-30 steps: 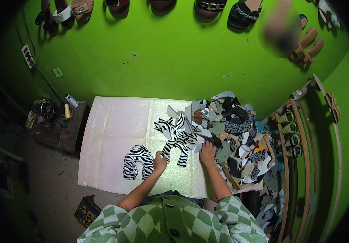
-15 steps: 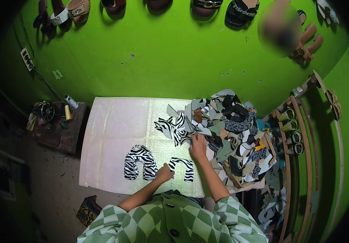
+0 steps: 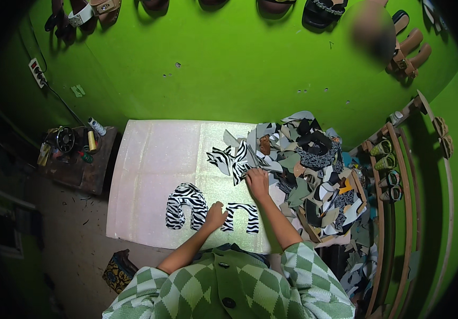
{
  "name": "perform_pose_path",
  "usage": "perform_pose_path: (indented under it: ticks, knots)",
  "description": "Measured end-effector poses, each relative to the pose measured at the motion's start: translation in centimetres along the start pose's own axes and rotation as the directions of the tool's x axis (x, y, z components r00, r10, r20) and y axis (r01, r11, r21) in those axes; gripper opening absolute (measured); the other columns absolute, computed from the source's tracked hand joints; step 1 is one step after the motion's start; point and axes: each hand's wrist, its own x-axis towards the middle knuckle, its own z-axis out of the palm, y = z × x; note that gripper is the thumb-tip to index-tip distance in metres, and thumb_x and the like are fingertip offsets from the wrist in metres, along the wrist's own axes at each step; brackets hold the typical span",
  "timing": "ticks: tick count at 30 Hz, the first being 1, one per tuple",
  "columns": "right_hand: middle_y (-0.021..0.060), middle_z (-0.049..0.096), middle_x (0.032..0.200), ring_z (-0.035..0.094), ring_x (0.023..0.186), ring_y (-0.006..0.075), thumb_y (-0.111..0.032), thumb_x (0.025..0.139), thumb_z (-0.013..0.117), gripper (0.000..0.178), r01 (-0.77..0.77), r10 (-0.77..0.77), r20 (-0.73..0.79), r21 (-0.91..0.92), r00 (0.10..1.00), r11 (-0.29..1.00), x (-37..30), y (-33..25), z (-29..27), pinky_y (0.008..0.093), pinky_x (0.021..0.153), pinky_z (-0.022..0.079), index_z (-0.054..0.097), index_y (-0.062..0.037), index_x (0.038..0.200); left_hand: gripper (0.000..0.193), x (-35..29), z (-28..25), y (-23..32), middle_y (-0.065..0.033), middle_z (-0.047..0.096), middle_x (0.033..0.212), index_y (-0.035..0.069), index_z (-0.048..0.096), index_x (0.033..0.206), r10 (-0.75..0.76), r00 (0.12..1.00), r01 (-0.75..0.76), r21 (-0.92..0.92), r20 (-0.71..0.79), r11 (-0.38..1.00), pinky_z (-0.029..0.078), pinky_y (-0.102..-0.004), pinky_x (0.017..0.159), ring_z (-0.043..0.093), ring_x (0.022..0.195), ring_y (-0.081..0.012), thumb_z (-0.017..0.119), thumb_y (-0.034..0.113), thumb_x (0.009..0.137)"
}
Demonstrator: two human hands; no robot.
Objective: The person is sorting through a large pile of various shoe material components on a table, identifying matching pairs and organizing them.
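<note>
My left hand [image 3: 216, 216] has its fingers curled, just above the table between two arch-shaped zebra-print pieces. Left of it lies a thick-looking zebra-print arch [image 3: 186, 204], which may be a stack. To its right is a thinner zebra-print arch [image 3: 243, 212], lying flat with both legs showing. Anything inside the left fingers is hidden. My right hand [image 3: 257, 182] is closed at the lower edge of some zebra-print scraps [image 3: 239, 165], beside the big pile. Its fingertips are partly hidden. Another jagged zebra-print scrap [image 3: 221, 158] lies left of those.
A heap of mixed material offcuts [image 3: 314, 181] covers the right of the pale table [image 3: 149, 175]. A small side table [image 3: 88, 181] with thread spools stands left. On the right is a wooden rack [image 3: 399, 175] with sandals. More sandals hang on the green wall [image 3: 229, 69].
My left hand has lifted slightly off the right arch, uncovering its left leg. The right hand has shifted a little against the zebra-print scraps. The whole view has moved slightly.
</note>
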Motion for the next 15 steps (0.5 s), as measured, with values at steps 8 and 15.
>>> perform_pose_path:
  ticks: [8, 15]
  knots:
    - [0.0101, 0.060, 0.080, 0.056, 0.077, 0.0275, -0.012, 0.071, 0.066, 0.015, -0.089, 0.042, 0.127, 0.391, 0.991, 0.916, -3.1, -1.2, -0.9, 0.0350, 0.068, 0.044, 0.062, -0.0043, 0.083, 0.040, 5.1, 2.0, 0.5, -0.0078, 0.060, 0.090, 0.000, 0.049, 0.106, -0.200, 0.887, 0.455, -0.708, 0.417, 0.540, 0.047, -0.0266, 0.066, 0.056, 0.075, -0.0137, 0.039, 0.036, 0.091]
    - [0.0108, 0.060, 0.096, 0.060, 0.086, 0.0194, 0.000, 0.069, 0.063, 0.037, -0.258, 0.022, 0.379, 0.585, 0.925, 0.769, -6.3, -0.9, -0.9, 0.0286, 0.074, 0.047, 0.058, -0.0026, 0.106, 0.031, 6.5, 2.5, -0.3, -0.0115, 0.059, 0.085, -0.006, 0.048, 0.107, -0.152, 0.935, 0.353, -0.792, 0.321, 0.499, 0.048, -0.0188, 0.056, 0.061, 0.068, -0.0148, 0.058, 0.000, 0.078]
